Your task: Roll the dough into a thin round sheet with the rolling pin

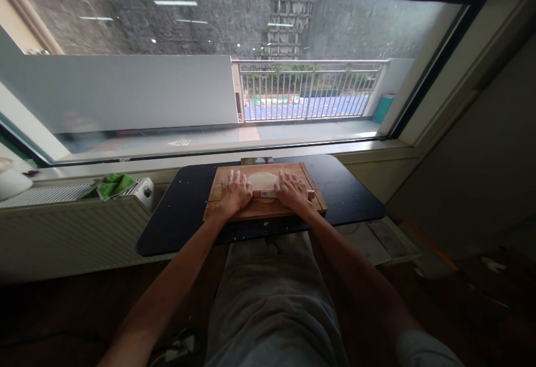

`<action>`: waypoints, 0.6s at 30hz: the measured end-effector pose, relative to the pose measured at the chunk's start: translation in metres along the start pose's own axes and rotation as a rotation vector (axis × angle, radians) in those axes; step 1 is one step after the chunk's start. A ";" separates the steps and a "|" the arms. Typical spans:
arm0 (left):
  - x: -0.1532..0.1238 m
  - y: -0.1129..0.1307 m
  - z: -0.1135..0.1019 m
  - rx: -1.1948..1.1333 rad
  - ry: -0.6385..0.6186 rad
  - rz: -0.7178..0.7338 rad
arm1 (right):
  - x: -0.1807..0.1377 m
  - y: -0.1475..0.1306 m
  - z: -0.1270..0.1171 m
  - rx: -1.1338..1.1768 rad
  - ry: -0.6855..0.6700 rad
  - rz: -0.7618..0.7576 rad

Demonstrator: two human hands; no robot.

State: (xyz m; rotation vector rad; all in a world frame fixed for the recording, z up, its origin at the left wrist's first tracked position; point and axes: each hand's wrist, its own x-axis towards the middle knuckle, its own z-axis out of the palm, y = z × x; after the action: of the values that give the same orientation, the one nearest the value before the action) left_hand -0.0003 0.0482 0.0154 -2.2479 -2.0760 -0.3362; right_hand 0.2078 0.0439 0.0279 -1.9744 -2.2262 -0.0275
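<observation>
Grey clothing (pixel 272 300) nearest, below near edge of worktop (pixel 347 194). Left hand (pixel 237 191) and right hand (pixel 292 189) palm-down over rolling pin (pixel 267 194), grips spread; flattened dough (pixel 263 180) beneath, on board (pixel 214 191) roughly midway between worktop's side edges.

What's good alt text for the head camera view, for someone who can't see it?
A person's left hand and right hand rest, fingers spread, on a rolling pin lying across flat, pale dough on a wooden board. The board sits on a dark table by a large window, with a green cloth on a radiator at left.
</observation>
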 end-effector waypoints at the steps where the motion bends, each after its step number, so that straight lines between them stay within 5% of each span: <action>1: 0.006 0.001 -0.002 -0.002 -0.019 0.002 | 0.007 0.001 0.000 0.001 -0.017 -0.002; 7: 0.017 0.002 -0.002 -0.011 0.013 0.018 | 0.017 0.004 0.001 0.003 -0.021 -0.006; 18: -0.039 -0.016 0.024 -0.048 0.117 0.104 | -0.044 0.001 0.001 -0.003 0.119 -0.098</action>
State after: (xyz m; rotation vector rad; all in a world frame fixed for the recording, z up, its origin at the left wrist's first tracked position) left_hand -0.0159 0.0166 -0.0171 -2.2919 -1.9065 -0.5026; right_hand 0.2130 0.0013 0.0205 -1.8125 -2.2451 -0.1569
